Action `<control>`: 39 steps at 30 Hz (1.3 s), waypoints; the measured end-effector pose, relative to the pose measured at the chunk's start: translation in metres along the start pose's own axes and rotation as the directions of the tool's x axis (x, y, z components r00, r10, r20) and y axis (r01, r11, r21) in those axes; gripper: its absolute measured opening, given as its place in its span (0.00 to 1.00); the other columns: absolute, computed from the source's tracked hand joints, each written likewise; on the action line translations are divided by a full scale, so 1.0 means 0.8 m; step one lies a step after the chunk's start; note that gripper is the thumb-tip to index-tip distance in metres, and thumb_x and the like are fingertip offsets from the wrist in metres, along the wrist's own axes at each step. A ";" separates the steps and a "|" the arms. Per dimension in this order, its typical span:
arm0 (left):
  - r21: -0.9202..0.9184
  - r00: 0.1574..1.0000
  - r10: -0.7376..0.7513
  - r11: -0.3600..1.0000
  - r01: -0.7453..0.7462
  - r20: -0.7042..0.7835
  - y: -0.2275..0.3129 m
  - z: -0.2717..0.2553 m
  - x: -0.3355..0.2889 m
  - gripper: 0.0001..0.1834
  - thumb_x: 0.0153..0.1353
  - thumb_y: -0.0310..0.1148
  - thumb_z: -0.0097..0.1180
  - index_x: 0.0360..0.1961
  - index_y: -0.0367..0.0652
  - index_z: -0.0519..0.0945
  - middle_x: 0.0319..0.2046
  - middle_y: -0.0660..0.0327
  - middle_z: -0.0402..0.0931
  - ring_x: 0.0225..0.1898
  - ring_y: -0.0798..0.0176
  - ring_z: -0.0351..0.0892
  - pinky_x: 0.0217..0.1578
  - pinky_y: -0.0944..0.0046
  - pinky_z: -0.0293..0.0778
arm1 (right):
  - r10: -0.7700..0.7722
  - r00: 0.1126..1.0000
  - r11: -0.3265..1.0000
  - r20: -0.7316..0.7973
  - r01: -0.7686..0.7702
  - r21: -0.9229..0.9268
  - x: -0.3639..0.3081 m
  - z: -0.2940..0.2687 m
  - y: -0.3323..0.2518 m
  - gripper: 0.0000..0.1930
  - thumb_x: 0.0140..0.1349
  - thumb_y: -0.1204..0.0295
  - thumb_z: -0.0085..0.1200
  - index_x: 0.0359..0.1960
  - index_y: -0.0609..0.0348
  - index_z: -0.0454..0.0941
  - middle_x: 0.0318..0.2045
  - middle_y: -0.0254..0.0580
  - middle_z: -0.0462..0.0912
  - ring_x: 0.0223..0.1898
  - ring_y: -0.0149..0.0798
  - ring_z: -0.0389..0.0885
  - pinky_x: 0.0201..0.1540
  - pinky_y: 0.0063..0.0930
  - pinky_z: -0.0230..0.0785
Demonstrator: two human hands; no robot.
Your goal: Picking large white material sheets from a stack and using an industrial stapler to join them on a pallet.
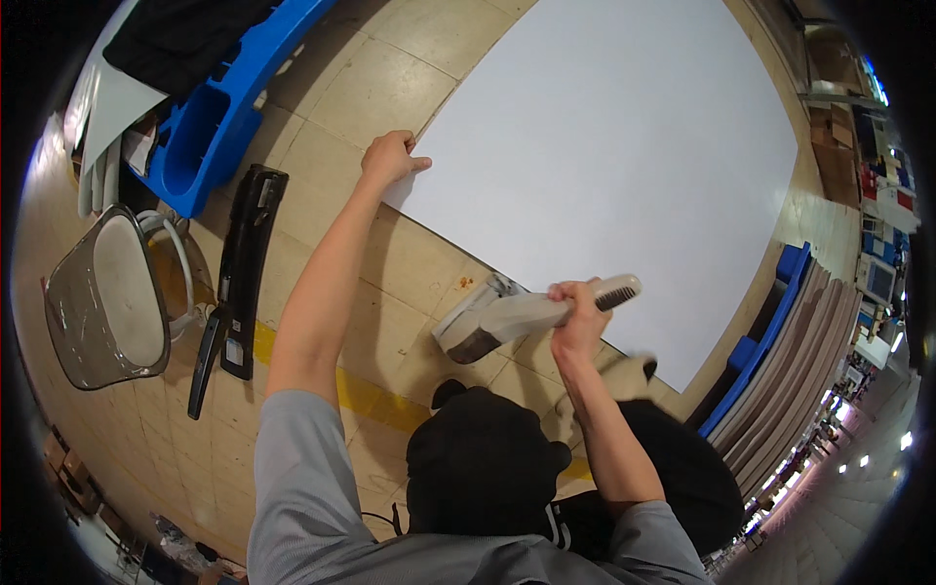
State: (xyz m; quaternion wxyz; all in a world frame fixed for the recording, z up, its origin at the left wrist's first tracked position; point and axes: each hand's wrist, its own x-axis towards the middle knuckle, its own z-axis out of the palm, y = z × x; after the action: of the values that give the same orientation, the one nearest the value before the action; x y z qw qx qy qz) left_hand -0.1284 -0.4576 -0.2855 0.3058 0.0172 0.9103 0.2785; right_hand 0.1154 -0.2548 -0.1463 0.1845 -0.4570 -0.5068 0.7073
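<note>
Gripping a pale tool at the edge of a white sheet cut off above, the right hand partly hides the handle; the left hand, grip unclear, touches another edge. A label at left is unreadable.

Pale tool partly over white sheet

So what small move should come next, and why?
Perhaps ease the handheld tool along the near edge of the white sheet: the right hand holds it across that edge in view, and the left hand is by the sheet's left corner.
</note>
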 end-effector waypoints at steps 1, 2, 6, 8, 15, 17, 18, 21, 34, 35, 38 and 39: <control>-0.004 1.000 -0.005 1.000 0.005 0.005 -0.003 0.002 0.000 0.23 0.37 0.46 0.72 0.27 0.42 0.75 0.30 0.57 0.79 0.34 0.55 0.78 0.35 0.58 0.72 | 0.004 0.999 0.999 0.047 -0.002 -0.037 -0.002 0.011 0.001 0.06 0.45 0.80 0.51 0.18 0.63 0.66 0.16 0.40 0.72 0.19 0.33 0.71 0.26 0.25 0.65; -0.032 0.999 0.031 0.999 -0.031 -0.016 -0.017 -0.002 -0.001 0.23 0.38 0.45 0.71 0.28 0.41 0.75 0.30 0.56 0.79 0.34 0.55 0.78 0.35 0.58 0.72 | 0.037 0.996 0.990 0.076 -0.026 -0.142 -0.009 0.026 0.003 0.05 0.44 0.79 0.53 0.15 0.64 0.70 0.16 0.37 0.74 0.19 0.30 0.71 0.25 0.23 0.63; -0.087 0.996 0.043 0.995 -0.049 -0.072 -0.008 0.001 -0.018 0.22 0.42 0.45 0.68 0.28 0.39 0.75 0.29 0.54 0.79 0.33 0.56 0.78 0.35 0.59 0.72 | 0.085 0.960 0.968 0.266 -0.016 -0.251 -0.011 0.067 0.011 0.05 0.45 0.78 0.53 0.16 0.65 0.73 0.16 0.35 0.76 0.19 0.27 0.71 0.24 0.21 0.61; -0.157 0.991 0.026 0.987 -0.046 -0.132 -0.020 -0.001 -0.022 0.22 0.42 0.45 0.68 0.29 0.38 0.76 0.29 0.54 0.79 0.34 0.56 0.79 0.36 0.60 0.73 | 0.089 0.927 0.968 0.365 0.005 -0.250 -0.012 0.094 0.015 0.05 0.46 0.78 0.53 0.16 0.64 0.74 0.16 0.35 0.76 0.19 0.26 0.71 0.24 0.21 0.61; -0.421 0.992 0.067 0.901 -0.105 -0.105 -0.061 -0.006 -0.048 0.23 0.44 0.44 0.65 0.38 0.37 0.80 0.34 0.52 0.81 0.36 0.57 0.80 0.40 0.62 0.74 | 0.125 0.902 0.980 0.414 -0.046 -0.194 -0.018 0.189 0.016 0.08 0.50 0.75 0.56 0.18 0.66 0.73 0.17 0.38 0.76 0.21 0.28 0.72 0.27 0.22 0.62; -0.464 0.993 0.115 0.878 -0.116 -0.029 -0.066 -0.006 -0.045 0.19 0.51 0.39 0.63 0.39 0.35 0.79 0.33 0.55 0.80 0.36 0.63 0.77 0.38 0.65 0.72 | 0.130 0.903 0.986 0.409 -0.076 -0.146 -0.019 0.203 0.024 0.07 0.51 0.75 0.55 0.19 0.65 0.73 0.18 0.38 0.76 0.21 0.29 0.72 0.27 0.24 0.62; -0.468 0.993 0.103 0.876 -0.115 -0.052 -0.072 -0.010 -0.044 0.19 0.51 0.39 0.63 0.39 0.35 0.79 0.33 0.55 0.80 0.36 0.63 0.77 0.38 0.65 0.72 | 0.129 0.893 0.986 0.432 -0.071 -0.148 -0.024 0.211 0.027 0.07 0.51 0.75 0.55 0.19 0.65 0.73 0.18 0.38 0.76 0.21 0.29 0.72 0.27 0.24 0.62; -0.417 0.999 0.035 0.908 -0.048 -0.039 -0.099 -0.033 -0.056 0.20 0.53 0.41 0.62 0.40 0.36 0.78 0.31 0.57 0.80 0.33 0.62 0.77 0.36 0.62 0.73 | 0.146 0.839 0.989 0.524 -0.107 -0.105 -0.042 0.238 0.036 0.10 0.53 0.72 0.59 0.20 0.63 0.72 0.18 0.37 0.75 0.23 0.29 0.71 0.28 0.24 0.61; -0.451 0.933 -0.079 0.888 -0.095 -0.352 -0.128 0.049 -0.301 0.38 0.37 0.30 0.69 0.55 0.47 0.72 0.46 0.56 0.72 0.51 0.53 0.68 0.52 0.61 0.66 | 0.035 0.802 0.996 0.597 0.022 -0.088 -0.031 0.245 0.037 0.13 0.55 0.69 0.62 0.33 0.59 0.69 0.26 0.38 0.74 0.31 0.32 0.74 0.36 0.27 0.66; -0.411 0.928 -0.092 0.909 -0.070 -0.362 -0.119 0.047 -0.302 0.37 0.38 0.29 0.68 0.55 0.50 0.72 0.45 0.58 0.72 0.48 0.54 0.68 0.50 0.61 0.67 | 0.032 0.802 0.996 0.596 0.027 -0.090 -0.027 0.244 0.035 0.13 0.55 0.69 0.62 0.33 0.59 0.69 0.26 0.38 0.74 0.31 0.32 0.74 0.36 0.27 0.66; -0.373 0.903 -0.083 0.923 -0.090 -0.422 -0.110 0.046 -0.297 0.35 0.40 0.28 0.66 0.55 0.52 0.72 0.43 0.62 0.72 0.44 0.55 0.69 0.48 0.61 0.69 | 0.003 0.797 0.996 0.604 0.054 -0.075 -0.017 0.244 0.033 0.13 0.55 0.68 0.61 0.34 0.59 0.69 0.26 0.38 0.75 0.31 0.33 0.75 0.36 0.27 0.67; -0.371 0.879 -0.061 0.919 -0.136 -0.473 -0.110 0.047 -0.295 0.35 0.41 0.27 0.66 0.55 0.52 0.73 0.43 0.63 0.72 0.43 0.56 0.69 0.47 0.61 0.70 | -0.011 0.807 0.996 0.591 0.062 -0.067 -0.017 0.245 0.033 0.13 0.56 0.68 0.61 0.34 0.59 0.69 0.26 0.38 0.75 0.31 0.33 0.75 0.36 0.26 0.67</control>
State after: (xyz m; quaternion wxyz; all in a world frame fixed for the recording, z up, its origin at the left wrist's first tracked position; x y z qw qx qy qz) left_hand 0.0966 -0.5605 -0.2265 0.0647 -0.0953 0.8820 0.4569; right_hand -0.0358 -0.3835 -0.1502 0.0125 -0.2123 -0.5768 0.7887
